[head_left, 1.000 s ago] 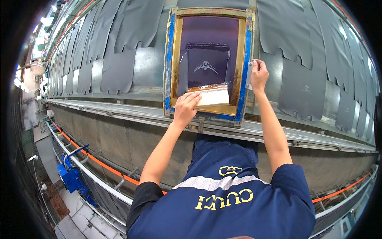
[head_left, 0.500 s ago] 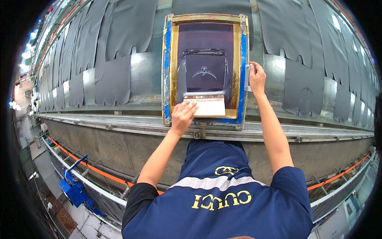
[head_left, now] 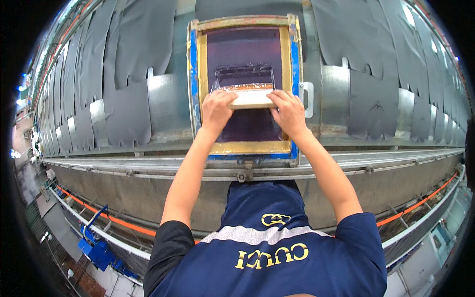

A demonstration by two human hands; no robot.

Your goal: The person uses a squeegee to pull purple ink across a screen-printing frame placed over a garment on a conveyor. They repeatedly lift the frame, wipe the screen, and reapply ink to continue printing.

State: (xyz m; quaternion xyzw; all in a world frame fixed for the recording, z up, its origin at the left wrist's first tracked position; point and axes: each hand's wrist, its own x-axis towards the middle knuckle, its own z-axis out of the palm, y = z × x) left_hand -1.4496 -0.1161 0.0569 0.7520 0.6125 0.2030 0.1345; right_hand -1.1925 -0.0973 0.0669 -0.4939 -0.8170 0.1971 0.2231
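Both my hands grip a squeegee (head_left: 251,98) with a pale handle, which lies across a screen-printing frame (head_left: 295,64). My left hand (head_left: 215,111) is closed on its left end, and my right hand (head_left: 291,115) is closed on its right end. Beneath the squeegee is the dark mesh (head_left: 242,47), edged with gold tape. Glossy ink streaks (head_left: 245,68) show just beyond the blade. The squeegee and my hands hide the middle of the mesh. A white bracket-shaped handle (head_left: 308,99) sticks out from the frame's right side.
Dark grey cut sheets (head_left: 373,106) lie in rows on the long metal table on both sides of the frame. A metal rail (head_left: 163,166) runs along the table's near edge. Blue machinery (head_left: 96,250) stands at lower left beside an orange strip.
My right hand has left the frame's side handle and taken hold of the squeegee's right end. The squeegee has moved away from me, up the mesh. The whole view has shifted slightly.
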